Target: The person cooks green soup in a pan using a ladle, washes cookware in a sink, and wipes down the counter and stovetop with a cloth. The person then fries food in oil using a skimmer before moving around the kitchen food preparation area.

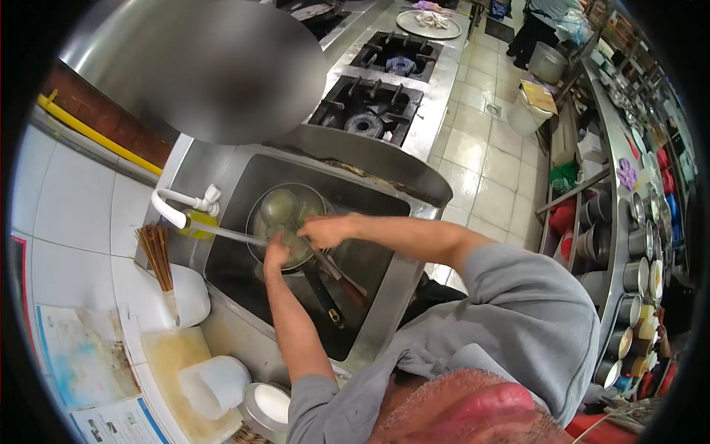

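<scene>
Both hands are over a round metal pan (251, 214) of cloudy water in the sink. My left hand (276, 251) dips into its near side, under the water stream, with the fingertips hidden. Beside it my right hand (327, 231) is closed, its fingers curled down at the pan's right side; what they grip is hidden. A rounded, bowl-like piece (279, 206) lies in the water beyond the hands. Toward me, a black handle (322, 294) and a brown handle (347, 287) slant across the sink floor. Water runs from the white faucet (171, 211).
The sink rim (392, 296) surrounds the work. A curved metal guard (370, 159) separates it from the gas burners (364, 124). At left are wooden sticks (154, 255) in a white holder and a white plastic jug (216, 386). Another person stands far back.
</scene>
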`<state>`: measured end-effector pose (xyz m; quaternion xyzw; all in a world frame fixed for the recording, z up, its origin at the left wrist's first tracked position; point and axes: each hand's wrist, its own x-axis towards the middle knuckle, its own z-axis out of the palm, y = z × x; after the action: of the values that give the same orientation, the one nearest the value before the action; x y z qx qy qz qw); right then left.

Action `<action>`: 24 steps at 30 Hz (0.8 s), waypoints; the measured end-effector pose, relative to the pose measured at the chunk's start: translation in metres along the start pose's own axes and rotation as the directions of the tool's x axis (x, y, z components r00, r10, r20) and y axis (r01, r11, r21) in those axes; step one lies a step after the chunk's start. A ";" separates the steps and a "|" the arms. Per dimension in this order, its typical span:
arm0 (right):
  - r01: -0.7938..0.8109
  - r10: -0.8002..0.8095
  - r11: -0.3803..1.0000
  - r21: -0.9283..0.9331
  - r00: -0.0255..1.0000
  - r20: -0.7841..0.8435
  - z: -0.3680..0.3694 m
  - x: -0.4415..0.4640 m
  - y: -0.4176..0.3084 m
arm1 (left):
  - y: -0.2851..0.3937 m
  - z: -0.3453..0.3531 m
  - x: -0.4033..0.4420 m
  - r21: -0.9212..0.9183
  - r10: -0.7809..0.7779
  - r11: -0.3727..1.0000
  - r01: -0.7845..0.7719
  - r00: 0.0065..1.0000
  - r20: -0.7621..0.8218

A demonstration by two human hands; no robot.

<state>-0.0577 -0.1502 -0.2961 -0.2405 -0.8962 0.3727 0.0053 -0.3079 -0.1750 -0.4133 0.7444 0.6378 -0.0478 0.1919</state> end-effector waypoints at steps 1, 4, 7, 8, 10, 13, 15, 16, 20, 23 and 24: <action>0.146 -0.144 0.989 0.008 0.983 -0.112 -0.012 -0.029 -0.005 | 0.009 -0.003 -0.006 -0.312 -0.125 0.948 0.068 0.978 -0.165; 0.224 -0.160 0.878 0.423 0.970 -0.180 -0.074 -0.133 -0.035 | 0.087 -0.070 -0.049 -0.647 -0.408 0.741 0.179 0.886 -0.222; 0.247 -0.127 0.764 0.596 0.963 -0.236 -0.113 -0.228 -0.008 | 0.148 -0.112 -0.080 -0.677 -0.453 0.732 0.073 0.795 -0.403; 0.181 -0.041 0.742 0.645 0.973 -0.226 -0.126 -0.261 0.008 | 0.174 -0.125 -0.085 -0.694 -0.457 0.720 0.019 0.766 -0.452; 0.137 0.104 0.812 0.568 0.923 -0.372 -0.142 -0.321 0.059 | 0.228 -0.147 -0.091 -0.715 -0.430 0.689 -0.121 0.726 -0.537; -0.111 0.422 0.824 0.556 0.775 -0.471 -0.147 -0.405 0.157 | 0.315 -0.170 -0.083 -0.745 -0.434 0.576 -0.336 0.647 -0.627; -0.208 0.491 0.826 0.524 0.720 -0.490 -0.158 -0.451 0.199 | 0.369 -0.182 -0.066 -0.707 -0.414 0.599 -0.376 0.610 -0.676; -0.283 0.558 0.801 0.528 0.672 -0.487 -0.162 -0.471 0.213 | 0.396 -0.185 -0.054 -0.695 -0.412 0.605 -0.388 0.595 -0.690; -0.341 0.642 0.734 0.588 0.632 -0.435 -0.188 -0.517 0.271 | 0.481 -0.183 0.018 -0.696 -0.339 0.607 -0.385 0.666 -0.664; -0.323 0.609 0.755 0.570 0.669 -0.427 -0.217 -0.519 0.310 | 0.517 -0.164 0.091 -0.726 -0.289 0.635 -0.264 0.790 -0.540; -0.311 0.597 0.759 0.572 0.683 -0.420 -0.227 -0.514 0.321 | 0.521 -0.153 0.119 -0.718 -0.251 0.648 -0.253 0.820 -0.515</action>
<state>0.5768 -0.0282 -0.2602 -0.5549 -0.6443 0.4690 0.2389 0.1913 -0.0703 -0.1927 0.5719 0.6235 0.4505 0.2852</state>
